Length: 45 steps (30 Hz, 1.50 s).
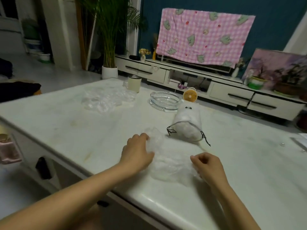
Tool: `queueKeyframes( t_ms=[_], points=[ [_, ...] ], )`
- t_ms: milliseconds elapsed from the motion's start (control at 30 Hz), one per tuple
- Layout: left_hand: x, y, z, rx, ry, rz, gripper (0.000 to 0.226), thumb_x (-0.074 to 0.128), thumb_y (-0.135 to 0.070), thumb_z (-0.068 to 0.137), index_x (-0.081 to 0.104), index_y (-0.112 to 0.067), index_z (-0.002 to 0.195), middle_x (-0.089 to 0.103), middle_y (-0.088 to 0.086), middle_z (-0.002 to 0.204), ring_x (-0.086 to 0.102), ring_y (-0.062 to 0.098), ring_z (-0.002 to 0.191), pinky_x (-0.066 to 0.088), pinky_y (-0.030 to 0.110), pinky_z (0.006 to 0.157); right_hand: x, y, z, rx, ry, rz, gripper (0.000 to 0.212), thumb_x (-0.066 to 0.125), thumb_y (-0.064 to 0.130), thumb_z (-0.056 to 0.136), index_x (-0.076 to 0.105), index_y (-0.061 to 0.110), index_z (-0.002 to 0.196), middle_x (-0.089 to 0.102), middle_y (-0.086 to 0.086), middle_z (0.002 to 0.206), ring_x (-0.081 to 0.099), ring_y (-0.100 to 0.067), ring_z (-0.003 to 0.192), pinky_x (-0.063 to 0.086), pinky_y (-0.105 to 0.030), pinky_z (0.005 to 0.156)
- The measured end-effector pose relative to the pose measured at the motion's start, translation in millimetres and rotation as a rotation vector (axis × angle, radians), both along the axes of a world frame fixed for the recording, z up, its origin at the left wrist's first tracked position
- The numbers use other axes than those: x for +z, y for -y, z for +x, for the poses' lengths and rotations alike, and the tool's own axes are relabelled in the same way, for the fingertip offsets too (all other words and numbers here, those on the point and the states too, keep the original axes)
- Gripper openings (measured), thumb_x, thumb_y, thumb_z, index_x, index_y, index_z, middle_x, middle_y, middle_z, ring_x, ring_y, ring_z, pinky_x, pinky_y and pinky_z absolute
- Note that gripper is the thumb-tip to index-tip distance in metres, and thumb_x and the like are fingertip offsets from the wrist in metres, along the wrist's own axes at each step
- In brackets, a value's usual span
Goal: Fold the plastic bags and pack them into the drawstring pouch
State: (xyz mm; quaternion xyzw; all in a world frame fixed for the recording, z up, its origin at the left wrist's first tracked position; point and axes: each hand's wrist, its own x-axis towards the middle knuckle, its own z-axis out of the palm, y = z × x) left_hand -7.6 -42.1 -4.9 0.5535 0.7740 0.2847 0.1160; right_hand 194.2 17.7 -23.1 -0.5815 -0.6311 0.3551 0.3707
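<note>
The clear plastic bag on the table is blurred and nearly colourless, so its edges and folds are hard to trace. The left hand grips its 9 o'clock edge with curled fingers, the tips lost in the film. The right hand is clenched on the 3 o'clock edge, the pinch hidden under the knuckles. The stuffed drawstring pouch lies at 1 o'clock, and a pile of bags at 10 o'clock.
</note>
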Motion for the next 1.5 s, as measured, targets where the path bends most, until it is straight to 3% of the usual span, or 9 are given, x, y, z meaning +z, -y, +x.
queueKeyframes(
  t_ms=[233, 333, 467, 633, 867, 1033, 1267, 1400, 1500],
  points=[
    [-2, -15, -67, 0.301, 0.464, 0.166, 0.013, 0.050, -0.012, 0.092, 0.062, -0.009, 0.092, 0.063, 0.022, 0.110, 0.057, 0.031, 0.089, 0.043, 0.032, 0.073, -3, -5, 36, -0.022, 0.071, 0.001, 0.016, 0.064, 0.017, 0.087, 0.062, 0.011, 0.073, 0.058, -0.001, 0.065, 0.052, -0.018, 0.059, 0.046, -0.036, 0.064],
    [-2, -6, -74, 0.412, 0.268, 0.109, 0.041, 0.047, -0.008, 0.090, 0.048, -0.007, 0.131, 0.042, 0.018, 0.140, 0.039, 0.037, 0.126, 0.032, 0.039, 0.104, 0, 0, 38, -0.069, 0.174, 0.192, 0.002, 0.062, 0.014, 0.088, 0.061, 0.013, 0.090, 0.060, -0.003, 0.087, 0.055, -0.020, 0.079, 0.042, -0.031, 0.071],
    [8, 3, -35, 0.056, -0.122, 0.576, 0.035, 0.044, -0.007, 0.078, 0.064, -0.006, 0.107, 0.061, 0.016, 0.111, 0.054, 0.037, 0.105, 0.035, 0.031, 0.093, 9, 14, 28, 0.038, 0.237, 0.616, 0.013, 0.062, 0.002, 0.084, 0.064, 0.014, 0.089, 0.058, 0.000, 0.086, 0.056, -0.015, 0.078, 0.039, -0.020, 0.070],
    [-14, -7, 24, -0.447, -0.083, 0.100, 0.032, 0.040, -0.033, 0.096, 0.063, -0.016, 0.110, 0.065, 0.002, 0.107, 0.057, 0.021, 0.102, 0.043, 0.032, 0.088, -8, 20, 28, 0.516, 0.592, 0.480, 0.039, 0.048, 0.057, 0.078, 0.062, 0.029, 0.102, 0.055, 0.019, 0.101, 0.050, -0.004, 0.096, 0.036, -0.024, 0.085],
    [-26, -17, 24, -0.426, -0.076, -0.036, 0.020, 0.061, -0.039, 0.086, 0.053, -0.022, 0.079, 0.056, -0.003, 0.100, 0.054, 0.018, 0.103, 0.040, 0.030, 0.089, -22, 32, 50, 0.521, 0.466, 0.806, 0.016, 0.059, 0.018, 0.086, 0.061, 0.023, 0.101, 0.070, 0.003, 0.101, 0.060, -0.011, 0.100, 0.045, -0.022, 0.083],
    [-10, -3, 19, -0.546, -0.105, -0.348, 0.062, 0.067, -0.045, 0.081, 0.038, -0.027, 0.132, 0.035, -0.006, 0.142, 0.017, 0.016, 0.142, 0.011, 0.032, 0.113, -15, 54, 66, 0.649, 0.534, 0.690, 0.019, 0.051, 0.037, 0.091, 0.068, 0.028, 0.092, 0.066, 0.017, 0.111, 0.055, 0.000, 0.112, 0.045, -0.023, 0.091],
    [-3, 21, 53, -0.245, -0.045, 0.167, 0.028, 0.040, -0.023, 0.098, 0.051, -0.018, 0.124, 0.051, -0.001, 0.126, 0.042, 0.018, 0.121, 0.031, 0.029, 0.101, 13, 57, 26, 0.420, 0.242, 0.600, 0.025, 0.044, 0.031, 0.086, 0.065, 0.023, 0.096, 0.064, 0.019, 0.096, 0.058, 0.004, 0.094, 0.041, -0.008, 0.082],
    [-32, 18, 70, -0.320, -0.274, -0.069, 0.046, 0.025, -0.028, 0.102, 0.025, -0.013, 0.145, 0.024, 0.005, 0.153, 0.015, 0.019, 0.143, 0.007, 0.028, 0.115, -16, 39, 6, 0.575, 0.601, 0.482, 0.054, 0.026, 0.044, 0.089, 0.058, 0.014, 0.122, 0.059, -0.003, 0.126, 0.053, -0.022, 0.119, 0.036, -0.027, 0.099],
    [-50, 17, 60, -0.345, -0.379, -0.140, 0.097, -0.019, -0.073, 0.075, -0.001, -0.015, 0.151, -0.007, 0.005, 0.159, -0.011, 0.019, 0.145, -0.011, 0.035, 0.116, -25, 23, 17, 0.577, 0.807, 0.317, 0.074, 0.009, 0.063, 0.086, 0.022, 0.026, 0.149, 0.014, 0.004, 0.158, 0.008, -0.012, 0.146, 0.002, -0.023, 0.114]
  ],
)
